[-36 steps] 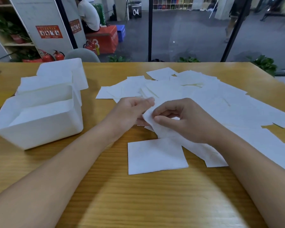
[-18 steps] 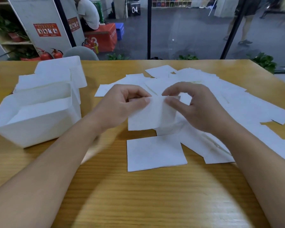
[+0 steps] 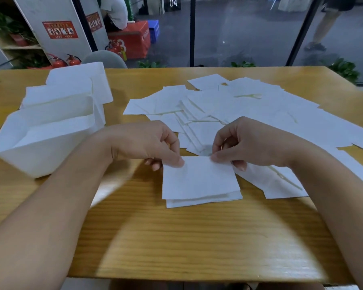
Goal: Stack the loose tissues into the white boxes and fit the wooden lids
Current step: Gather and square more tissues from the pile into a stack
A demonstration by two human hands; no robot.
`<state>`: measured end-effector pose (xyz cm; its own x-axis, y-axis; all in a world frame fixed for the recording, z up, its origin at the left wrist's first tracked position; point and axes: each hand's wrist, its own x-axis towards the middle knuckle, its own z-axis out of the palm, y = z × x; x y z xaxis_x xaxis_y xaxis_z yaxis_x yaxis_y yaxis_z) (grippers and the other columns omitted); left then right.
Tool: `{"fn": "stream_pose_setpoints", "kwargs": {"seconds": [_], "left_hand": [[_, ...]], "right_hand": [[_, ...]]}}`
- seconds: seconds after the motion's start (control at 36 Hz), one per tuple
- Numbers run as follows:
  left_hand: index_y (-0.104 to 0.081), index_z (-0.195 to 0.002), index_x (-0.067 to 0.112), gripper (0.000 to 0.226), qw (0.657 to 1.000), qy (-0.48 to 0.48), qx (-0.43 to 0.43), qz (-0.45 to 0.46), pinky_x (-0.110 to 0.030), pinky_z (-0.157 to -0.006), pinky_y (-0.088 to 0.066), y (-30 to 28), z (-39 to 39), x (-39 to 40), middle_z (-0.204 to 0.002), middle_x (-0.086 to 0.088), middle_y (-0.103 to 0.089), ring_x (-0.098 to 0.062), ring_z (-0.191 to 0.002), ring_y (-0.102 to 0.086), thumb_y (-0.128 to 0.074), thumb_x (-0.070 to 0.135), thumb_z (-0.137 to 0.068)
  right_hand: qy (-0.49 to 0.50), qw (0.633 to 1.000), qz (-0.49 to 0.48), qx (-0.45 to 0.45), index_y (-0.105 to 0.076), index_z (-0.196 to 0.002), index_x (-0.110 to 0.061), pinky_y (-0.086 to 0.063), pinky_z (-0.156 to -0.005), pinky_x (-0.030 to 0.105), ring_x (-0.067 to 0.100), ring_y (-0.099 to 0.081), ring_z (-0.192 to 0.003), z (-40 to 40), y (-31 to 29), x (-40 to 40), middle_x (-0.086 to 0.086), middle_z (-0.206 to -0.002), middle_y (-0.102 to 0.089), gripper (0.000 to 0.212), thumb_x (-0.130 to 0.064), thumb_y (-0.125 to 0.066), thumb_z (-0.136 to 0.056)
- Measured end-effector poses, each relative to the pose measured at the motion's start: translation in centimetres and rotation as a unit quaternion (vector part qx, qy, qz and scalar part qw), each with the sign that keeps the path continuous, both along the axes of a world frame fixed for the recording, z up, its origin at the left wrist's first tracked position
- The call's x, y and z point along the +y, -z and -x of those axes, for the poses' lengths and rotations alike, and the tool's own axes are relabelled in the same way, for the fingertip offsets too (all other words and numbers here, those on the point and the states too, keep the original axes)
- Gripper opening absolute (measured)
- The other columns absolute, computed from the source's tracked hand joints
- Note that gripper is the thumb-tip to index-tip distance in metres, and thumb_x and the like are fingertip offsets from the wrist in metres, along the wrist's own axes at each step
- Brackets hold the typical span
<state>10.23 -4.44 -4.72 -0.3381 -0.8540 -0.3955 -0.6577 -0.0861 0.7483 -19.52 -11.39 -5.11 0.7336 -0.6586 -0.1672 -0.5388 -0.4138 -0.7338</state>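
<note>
At the centre of the frame, the left hand (image 3: 147, 143) and right hand (image 3: 247, 143) each pinch a top corner of one tissue (image 3: 197, 176), which lies over another tissue (image 3: 201, 200) on the wooden table (image 3: 176, 243). The loose tissues (image 3: 249, 109) spread across the upper right. White boxes (image 3: 44, 147) stand at the left, the nearest open.

White square tissue (image 3: 197, 176) held flat over another tissue (image 3: 203, 201); loose tissues (image 3: 249, 105) scattered behind, open white box (image 3: 40, 151) left.
</note>
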Motion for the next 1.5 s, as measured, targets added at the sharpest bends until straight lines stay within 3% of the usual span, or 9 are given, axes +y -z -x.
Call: {"fn": "stream_pose_setpoints", "kwargs": {"seconds": [0.08,0.19,0.36,0.5,0.67,0.81,1.06,1.28,1.5], "left_hand": [[-0.076,-0.080,0.020,0.031,1.000,0.000,-0.002,-0.013,-0.023,-0.053,-0.044,0.0,0.3,0.1,-0.080,-0.011,-0.080,-0.016,-0.064,-0.065,-0.090,0.046,-0.085],[-0.075,-0.079,0.017,0.036,1.000,0.000,-0.019,-0.017,-0.021,-0.053,-0.042,0.1,0.6,0.1,-0.081,-0.012,-0.080,-0.014,-0.063,-0.064,-0.090,0.048,-0.086],[-0.075,-0.079,0.019,0.048,0.995,0.013,-0.097,0.028,-0.027,-0.070,-0.048,0.1,0.6,0.0,-0.077,-0.002,-0.079,-0.008,-0.064,-0.064,-0.090,0.064,-0.078],[-0.070,-0.076,0.021,0.068,0.981,-0.025,-0.171,0.092,-0.034,-0.065,-0.044,0.1,0.2,-0.2,-0.069,0.004,-0.075,-0.004,-0.056,-0.053,-0.081,0.088,-0.070],[-0.075,-0.079,0.029,0.045,0.964,-0.096,-0.121,0.218,-0.037,-0.068,-0.056,1.4,1.0,-1.0,-0.071,0.007,-0.075,-0.014,-0.063,-0.066,-0.074,0.073,-0.092],[-0.076,-0.080,0.032,0.032,0.968,-0.073,-0.099,0.219,-0.025,-0.063,-0.044,2.2,1.9,-1.0,-0.073,0.011,-0.076,0.000,-0.060,-0.061,-0.077,0.059,-0.096],[-0.079,-0.086,0.032,0.021,0.964,-0.067,-0.040,0.254,-0.014,-0.063,-0.048,2.3,2.5,-1.0,-0.082,0.010,-0.079,-0.011,-0.075,-0.071,-0.075,0.043,-0.103],[-0.079,-0.093,0.035,0.016,0.968,-0.064,-0.045,0.240,-0.029,-0.074,-0.057,2.6,2.7,-0.9,-0.087,0.012,-0.080,-0.009,-0.079,-0.074,-0.073,0.043,-0.104],[-0.067,-0.140,0.031,0.026,0.967,-0.107,0.134,0.186,-0.036,-0.079,-0.067,2.3,3.8,-0.7,-0.105,-0.003,-0.084,-0.023,-0.097,-0.082,-0.054,0.033,-0.117]], "right_hand": [[0.000,1.000,0.003,0.001,-0.078,-0.086,-0.024,-0.043,-0.054,0.019,0.016,-0.057,-0.053,0.0,0.2,0.0,0.008,-0.058,-0.069,0.015,-0.037,-0.084,-0.093],[0.000,1.000,0.007,0.005,-0.078,-0.087,-0.025,-0.046,-0.063,0.033,0.016,-0.056,-0.054,0.1,0.2,-0.4,0.008,-0.058,-0.068,0.014,-0.036,-0.084,-0.092],[-0.006,0.998,0.048,0.033,-0.076,-0.083,-0.029,-0.048,-0.054,0.018,0.010,-0.061,-0.055,0.0,0.4,-0.3,-0.002,-0.068,-0.073,0.017,-0.036,-0.091,-0.083],[0.051,0.988,0.149,-0.003,-0.076,-0.080,-0.033,-0.044,-0.053,0.019,0.003,-0.055,-0.057,-0.1,0.5,-0.8,-0.011,-0.070,-0.067,0.022,-0.040,-0.097,-0.077],[0.055,0.977,0.205,0.004,-0.078,-0.090,-0.039,-0.051,-0.066,0.021,0.006,-0.063,-0.083,-0.1,1.3,-1.0,-0.019,-0.094,-0.068,0.021,-0.040,-0.096,-0.079],[0.040,0.979,0.197,-0.028,-0.079,-0.084,-0.035,-0.050,-0.068,0.016,0.006,-0.067,-0.083,-0.2,1.9,-1.4,-0.016,-0.093,-0.071,0.015,-0.025,-0.089,-0.089],[-0.017,0.979,0.203,-0.012,-0.078,-0.087,-0.036,-0.052,-0.073,0.021,0.007,-0.067,-0.087,-0.3,1.9,-1.2,-0.016,-0.098,-0.068,0.014,-0.025,-0.086,-0.093],[-0.037,0.969,0.239,0.046,-0.067,-0.088,-0.034,-0.047,-0.068,0.023,0.007,-0.061,-0.086,-0.7,1.9,-0.7,-0.016,-0.099,-0.063,0.016,-0.027,-0.068,-0.102],[0.032,0.976,0.196,-0.090,-0.066,-0.096,-0.030,-0.044,-0.069,0.011,0.009,-0.063,-0.090,-0.9,1.6,-0.6,-0.017,-0.095,-0.068,0.013,-0.025,-0.067,-0.107]]}}
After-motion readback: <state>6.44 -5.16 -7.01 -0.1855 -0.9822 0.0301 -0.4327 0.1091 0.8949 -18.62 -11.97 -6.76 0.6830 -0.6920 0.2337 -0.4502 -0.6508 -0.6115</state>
